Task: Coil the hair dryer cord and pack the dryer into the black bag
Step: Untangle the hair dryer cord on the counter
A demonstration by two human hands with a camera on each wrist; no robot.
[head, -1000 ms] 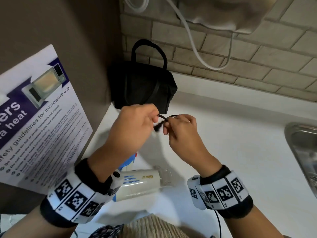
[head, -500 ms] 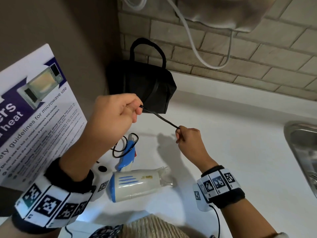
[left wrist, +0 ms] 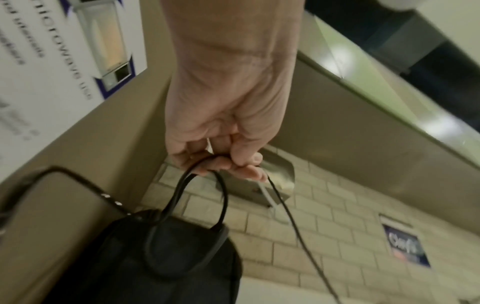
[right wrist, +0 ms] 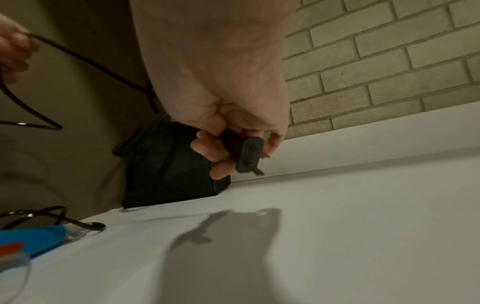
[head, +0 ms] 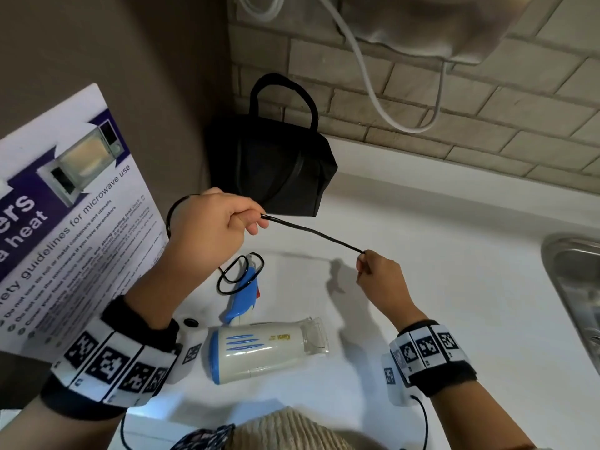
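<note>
A white and blue hair dryer (head: 259, 350) lies on its side on the white counter (head: 454, 303), its blue handle (head: 242, 298) folded beside it. Its black cord (head: 311, 233) stretches taut through the air between my hands. My left hand (head: 214, 228) pinches the cord (left wrist: 285, 209) up at the left, with a loop hanging behind the wrist. My right hand (head: 378, 271) grips the plug end (right wrist: 248, 155), lower and to the right. More cord (head: 238, 274) lies looped by the handle. The black bag (head: 272, 170) stands in the back corner, handles up.
A microwave safety poster (head: 65, 216) leans at the left. A brick wall (head: 454, 118) runs behind the counter, with a white hose (head: 367, 79) hanging from a dispenser above. A steel sink (head: 574, 287) lies at the right edge.
My hands were together in front of the bag a second ago; they have drawn apart, the left going left, the right going down and right, pulling the cord straight between them.
</note>
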